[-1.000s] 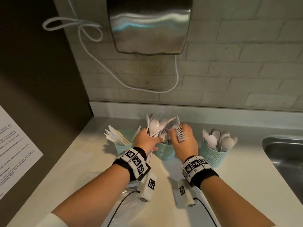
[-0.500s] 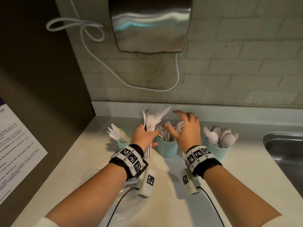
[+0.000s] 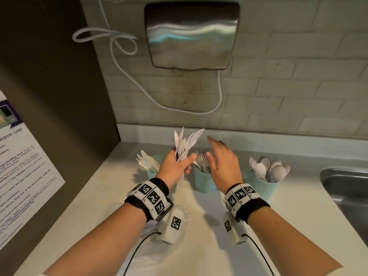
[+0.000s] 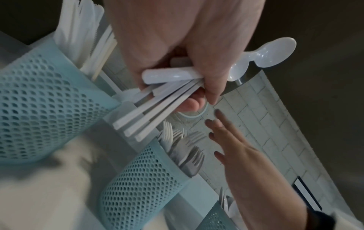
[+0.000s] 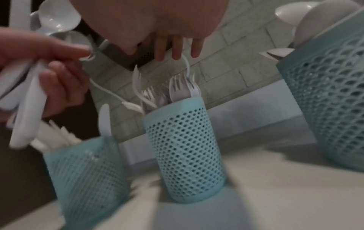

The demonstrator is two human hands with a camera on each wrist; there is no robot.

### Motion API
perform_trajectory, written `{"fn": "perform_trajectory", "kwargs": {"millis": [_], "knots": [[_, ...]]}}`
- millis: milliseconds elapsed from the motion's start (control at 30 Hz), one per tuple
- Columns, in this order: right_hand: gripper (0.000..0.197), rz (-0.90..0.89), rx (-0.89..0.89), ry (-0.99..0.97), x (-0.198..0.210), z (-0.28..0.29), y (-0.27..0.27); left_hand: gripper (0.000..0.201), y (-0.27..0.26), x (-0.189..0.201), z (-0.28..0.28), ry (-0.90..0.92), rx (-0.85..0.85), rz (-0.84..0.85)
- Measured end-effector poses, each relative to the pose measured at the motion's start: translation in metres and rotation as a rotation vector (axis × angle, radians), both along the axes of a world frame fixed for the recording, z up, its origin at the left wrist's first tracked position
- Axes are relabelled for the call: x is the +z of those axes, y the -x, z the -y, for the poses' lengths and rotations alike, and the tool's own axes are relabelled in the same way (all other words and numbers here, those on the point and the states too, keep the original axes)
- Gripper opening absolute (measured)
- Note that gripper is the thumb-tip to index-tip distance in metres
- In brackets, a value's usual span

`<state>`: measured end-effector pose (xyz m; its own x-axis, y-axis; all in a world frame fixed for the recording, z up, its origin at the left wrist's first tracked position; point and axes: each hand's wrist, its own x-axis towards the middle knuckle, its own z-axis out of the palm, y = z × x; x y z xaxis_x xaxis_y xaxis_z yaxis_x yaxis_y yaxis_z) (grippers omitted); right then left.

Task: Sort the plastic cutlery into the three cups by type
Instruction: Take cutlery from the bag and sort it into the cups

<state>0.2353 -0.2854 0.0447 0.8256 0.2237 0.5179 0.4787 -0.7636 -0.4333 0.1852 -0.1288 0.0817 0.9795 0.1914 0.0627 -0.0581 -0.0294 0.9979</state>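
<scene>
Three teal mesh cups stand in a row on the counter: the left cup point(image 3: 151, 172) holds knives point(image 3: 147, 161), the middle cup point(image 3: 203, 181) holds forks point(image 3: 201, 157), the right cup point(image 3: 261, 186) holds spoons point(image 3: 268, 168). My left hand point(image 3: 175, 166) grips a bunch of white cutlery point(image 3: 184, 145) upright between the left and middle cups; spoon bowls point(image 4: 273, 53) stick out of the fist. My right hand point(image 3: 223, 162) hovers flat and empty above the middle cup, fingers straight point(image 5: 177, 46) over the forks point(image 5: 177, 90).
A steel hand dryer point(image 3: 191, 34) hangs on the tiled wall with a white cable point(image 3: 127, 62) looping below it. A steel sink point(image 3: 346, 194) lies at the right. A printed notice point(image 3: 22, 166) hangs on the dark panel at the left.
My right hand has let go of the forks it held a second ago and now hangs empty over the middle cup. The left hand lifted its bunch slightly.
</scene>
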Motion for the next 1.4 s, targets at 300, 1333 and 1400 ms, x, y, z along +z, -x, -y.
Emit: {"fn": "perform_trajectory", "kwargs": {"millis": [300, 1333, 1400], "knots": [[0.06, -0.013, 0.128, -0.324, 0.027, 0.0, 0.023, 0.022, 0.003, 0.007, 0.007, -0.093, -0.088, -0.043], [0.04, -0.443, 0.146, -0.457, 0.044, 0.122, 0.058, 0.032, -0.007, 0.03, 0.162, -0.066, -0.634, -0.131], [0.029, -0.438, 0.117, -0.397, 0.042, 0.132, 0.052, 0.047, -0.011, 0.03, 0.171, -0.082, -0.703, -0.126]]}}
